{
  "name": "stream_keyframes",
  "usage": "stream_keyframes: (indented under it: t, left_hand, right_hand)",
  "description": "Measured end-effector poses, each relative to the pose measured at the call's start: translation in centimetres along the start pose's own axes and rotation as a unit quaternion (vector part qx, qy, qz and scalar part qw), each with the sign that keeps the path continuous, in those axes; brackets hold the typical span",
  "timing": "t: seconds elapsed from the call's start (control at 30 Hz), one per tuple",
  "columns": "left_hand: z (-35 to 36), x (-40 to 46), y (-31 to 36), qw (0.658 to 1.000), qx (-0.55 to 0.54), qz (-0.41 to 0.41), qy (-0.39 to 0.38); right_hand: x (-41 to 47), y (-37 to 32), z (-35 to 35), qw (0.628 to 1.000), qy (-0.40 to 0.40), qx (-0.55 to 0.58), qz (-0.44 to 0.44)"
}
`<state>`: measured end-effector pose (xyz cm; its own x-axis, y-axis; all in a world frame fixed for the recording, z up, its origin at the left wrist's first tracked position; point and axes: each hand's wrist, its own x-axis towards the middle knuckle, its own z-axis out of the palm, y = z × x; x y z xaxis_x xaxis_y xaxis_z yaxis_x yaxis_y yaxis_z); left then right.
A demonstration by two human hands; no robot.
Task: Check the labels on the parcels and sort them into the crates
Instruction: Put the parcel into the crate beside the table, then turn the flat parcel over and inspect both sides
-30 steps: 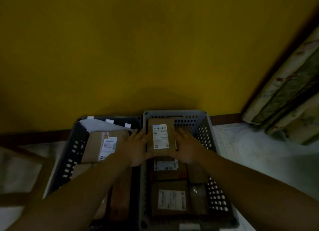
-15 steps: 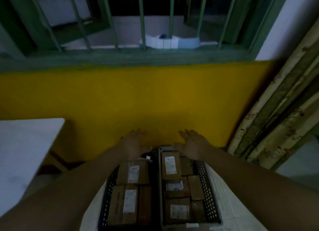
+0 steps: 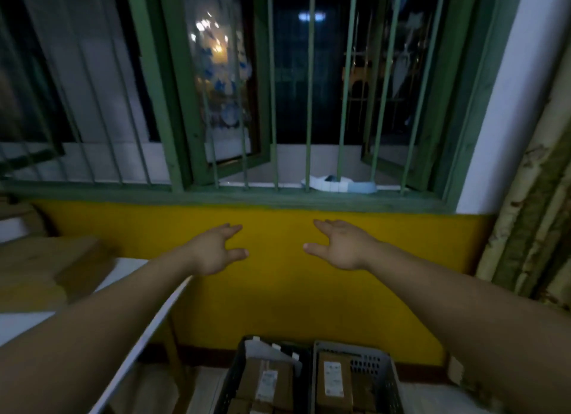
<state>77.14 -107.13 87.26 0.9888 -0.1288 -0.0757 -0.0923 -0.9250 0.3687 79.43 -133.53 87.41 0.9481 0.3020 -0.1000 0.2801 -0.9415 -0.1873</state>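
Both arms reach forward into the middle of the frame, in front of a yellow wall (image 3: 278, 290). The left hand (image 3: 213, 253) is spread, with the fingers straight and the thumb apart, and it holds nothing. The right hand (image 3: 343, 246) is spread in the same way, palm facing inward, and it is also empty. The two hands are well apart from each other and high above the crates. At the bottom centre of the frame stand two crates side by side on the floor. The dark crate (image 3: 230, 382) is on the left and the grey crate (image 3: 386, 379) is on the right, just beside it. In the dark crate lies a brown parcel (image 3: 279, 379) with a white label (image 3: 266, 382) on its top, and something white shows behind it. In the grey crate lies another brown parcel with label (image 3: 333, 379), at the far end of the crate. The text on the labels is too small to read. At the left edge of the frame there is a white worktop (image 3: 129, 330), and flat cardboard (image 3: 46, 268) lies on it. In the upper half of the frame there is a window with green bars (image 3: 309, 104), and a small white object (image 3: 340, 185) rests on its sill. At the right edge hangs a patterned curtain (image 3: 531, 228).
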Motion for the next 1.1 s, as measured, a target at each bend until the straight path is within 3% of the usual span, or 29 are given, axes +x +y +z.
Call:
stream_keyframes:
  t: [0.27, 0.57, 0.9, 1.1]
  left_hand:
    - [-10.2, -8.9, -4.8, 0.992, 0.020, -0.046, 0.119]
    - [-17.9, -19.2, -19.5, 0.975, -0.003, -0.117, 0.188]
    - [-22.4, -29.8, -35.5, 0.958, 0.022, -0.211, 0.195]
    - [-23.5, -33.6, -43.9, 0.942, 0.001, -0.278, 0.190]
  right_hand:
    - [-2.1, -9.8, -4.8, 0.995, 0.052, 0.004, -0.083]
    - [0.6, -28.6, -4.6, 0.983, 0.074, -0.002, -0.168]
    - [4.0, -50.0, 1.2, 0.963, 0.052, -0.044, -0.260]
    - [5.9, -58.2, 3.1, 0.949, 0.035, -0.063, -0.307]
